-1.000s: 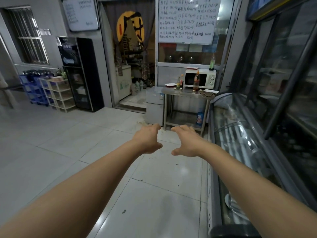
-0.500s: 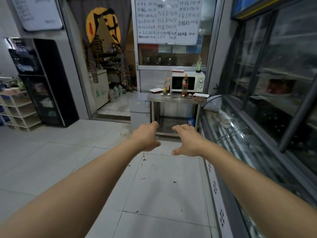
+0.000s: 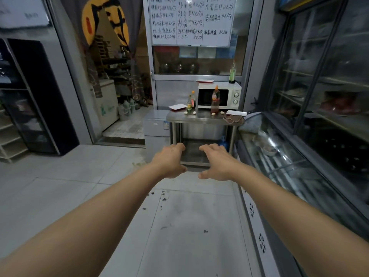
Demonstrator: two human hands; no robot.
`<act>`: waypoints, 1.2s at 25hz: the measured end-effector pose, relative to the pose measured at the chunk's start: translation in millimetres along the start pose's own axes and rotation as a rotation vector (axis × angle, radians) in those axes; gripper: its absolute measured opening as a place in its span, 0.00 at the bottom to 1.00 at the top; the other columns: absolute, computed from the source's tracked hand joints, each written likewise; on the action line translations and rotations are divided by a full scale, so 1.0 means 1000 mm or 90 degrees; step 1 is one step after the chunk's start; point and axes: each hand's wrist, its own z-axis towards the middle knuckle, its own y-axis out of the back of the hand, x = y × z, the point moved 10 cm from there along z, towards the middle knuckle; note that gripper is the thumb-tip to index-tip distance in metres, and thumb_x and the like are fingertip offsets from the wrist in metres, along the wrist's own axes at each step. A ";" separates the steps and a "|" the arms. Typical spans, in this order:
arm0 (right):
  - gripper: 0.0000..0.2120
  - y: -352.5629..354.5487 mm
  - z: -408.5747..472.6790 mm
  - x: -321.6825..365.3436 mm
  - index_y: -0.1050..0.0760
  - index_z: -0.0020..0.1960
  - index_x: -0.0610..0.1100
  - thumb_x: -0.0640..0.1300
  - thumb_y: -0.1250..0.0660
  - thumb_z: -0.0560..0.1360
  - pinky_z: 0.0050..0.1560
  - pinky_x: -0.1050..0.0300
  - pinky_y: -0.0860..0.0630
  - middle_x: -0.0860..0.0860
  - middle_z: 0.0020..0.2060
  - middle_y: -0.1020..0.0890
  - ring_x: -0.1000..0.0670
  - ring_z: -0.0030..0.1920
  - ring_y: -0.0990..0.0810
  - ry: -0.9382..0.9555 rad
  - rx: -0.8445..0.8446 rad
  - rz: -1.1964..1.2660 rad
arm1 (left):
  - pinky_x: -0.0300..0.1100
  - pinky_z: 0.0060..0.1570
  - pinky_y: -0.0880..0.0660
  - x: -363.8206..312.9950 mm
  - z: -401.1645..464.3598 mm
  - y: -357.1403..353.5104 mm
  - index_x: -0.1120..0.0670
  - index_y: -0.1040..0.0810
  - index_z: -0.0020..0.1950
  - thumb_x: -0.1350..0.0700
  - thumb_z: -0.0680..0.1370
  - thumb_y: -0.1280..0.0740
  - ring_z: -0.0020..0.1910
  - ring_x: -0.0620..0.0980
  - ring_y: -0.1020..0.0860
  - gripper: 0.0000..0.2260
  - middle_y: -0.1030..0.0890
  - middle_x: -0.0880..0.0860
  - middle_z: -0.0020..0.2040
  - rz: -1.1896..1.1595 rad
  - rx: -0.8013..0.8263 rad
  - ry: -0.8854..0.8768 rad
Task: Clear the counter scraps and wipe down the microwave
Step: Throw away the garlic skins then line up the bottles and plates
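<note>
On steel counter [image 3: 201,116] microwave [image 3: 219,95], sauce bottle [image 3: 215,99] half-full, left hand [image 3: 169,162], right hand [image 3: 216,162] loose, empty

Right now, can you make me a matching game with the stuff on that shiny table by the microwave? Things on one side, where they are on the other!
Things:
1. green bottle
2. brown cloth
3. tall sauce bottle with orange cap
4. white tray with red edge

Places:
A. at the table's left end, left of the microwave
B. standing in front of the microwave door
C. on top of the microwave
D. draped over the steel table's right front corner

Pairs: 1-C, 2-D, 3-B, 4-A
</note>
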 end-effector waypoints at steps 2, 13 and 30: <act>0.43 0.009 0.047 -0.019 0.46 0.75 0.50 0.54 0.27 0.68 0.70 0.45 0.37 0.47 0.72 0.40 0.43 0.72 0.43 0.003 -0.010 0.007 | 0.50 0.63 0.29 0.002 0.050 -0.001 0.52 0.38 0.72 0.52 0.73 0.29 0.66 0.55 0.29 0.30 0.30 0.54 0.69 -0.004 0.002 0.003; 0.43 0.036 0.276 -0.114 0.46 0.75 0.50 0.55 0.27 0.67 0.69 0.45 0.37 0.48 0.72 0.39 0.44 0.72 0.43 -0.001 -0.010 0.019 | 0.51 0.63 0.29 0.026 0.293 -0.007 0.52 0.37 0.70 0.52 0.73 0.29 0.65 0.55 0.29 0.29 0.29 0.55 0.67 -0.029 0.022 0.008; 0.38 0.058 0.577 -0.254 0.46 0.75 0.48 0.53 0.30 0.71 0.70 0.46 0.37 0.46 0.72 0.40 0.44 0.73 0.42 -0.109 -0.049 0.078 | 0.47 0.58 0.26 0.086 0.661 -0.042 0.50 0.35 0.68 0.50 0.71 0.28 0.60 0.53 0.26 0.28 0.27 0.54 0.65 -0.064 0.049 -0.074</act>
